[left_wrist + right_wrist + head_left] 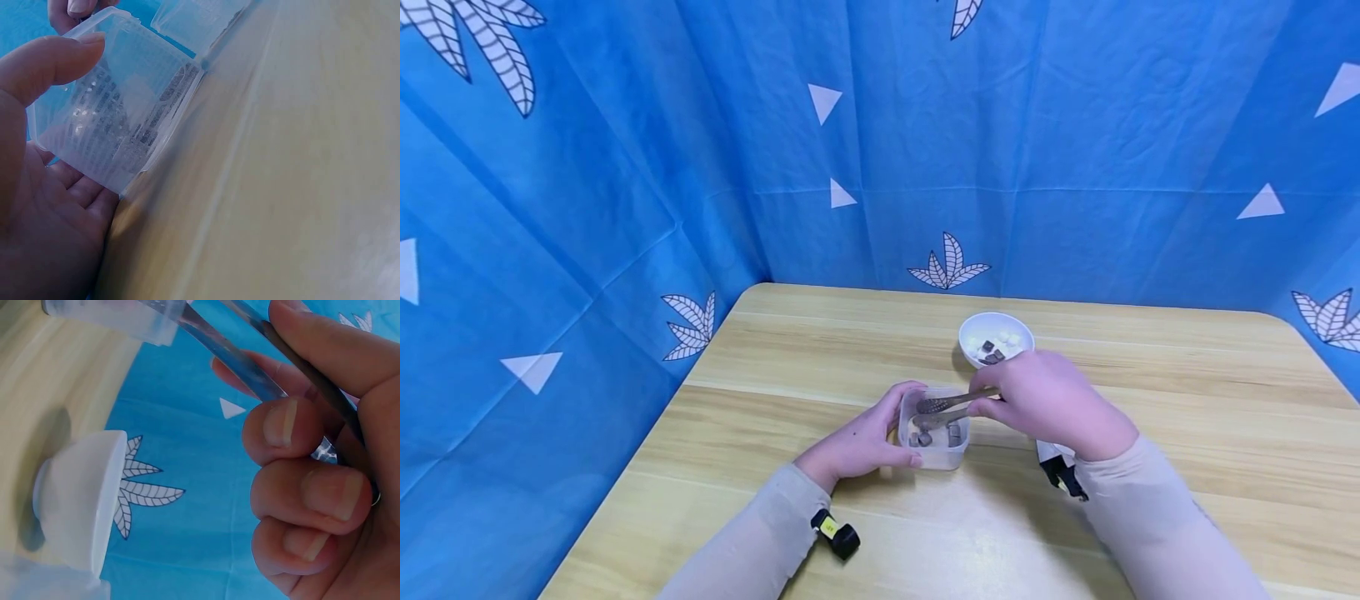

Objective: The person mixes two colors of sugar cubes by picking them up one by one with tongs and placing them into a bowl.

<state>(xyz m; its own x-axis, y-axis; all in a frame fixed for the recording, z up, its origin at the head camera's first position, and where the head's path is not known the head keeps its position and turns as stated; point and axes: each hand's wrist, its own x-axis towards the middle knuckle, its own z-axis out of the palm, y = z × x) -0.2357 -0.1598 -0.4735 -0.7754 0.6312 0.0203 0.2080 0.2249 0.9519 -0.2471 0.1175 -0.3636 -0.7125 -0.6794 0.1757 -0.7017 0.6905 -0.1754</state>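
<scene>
My left hand (pixel 872 437) grips a clear plastic container (pixel 936 460) by its side, thumb at the near wall and fingers round the far corner. A few small dark cubes (pixel 955 433) lie inside it. My right hand (pixel 1048 400) holds metal tongs (pixel 219 347), fingers curled round the arms. Their perforated tips are spread apart over the inside of the container. Just behind the right hand stands a white bowl (pixel 992 325) with dark cubes (pixel 988 347) and white pieces (pixel 1011 339) in it.
A second clear plastic container (pixel 194 25) sits beside the first, mostly hidden beneath the right wrist in the head view. The wooden table (pixel 790 367) ends at a blue patterned curtain (pixel 910 125) at the back and left.
</scene>
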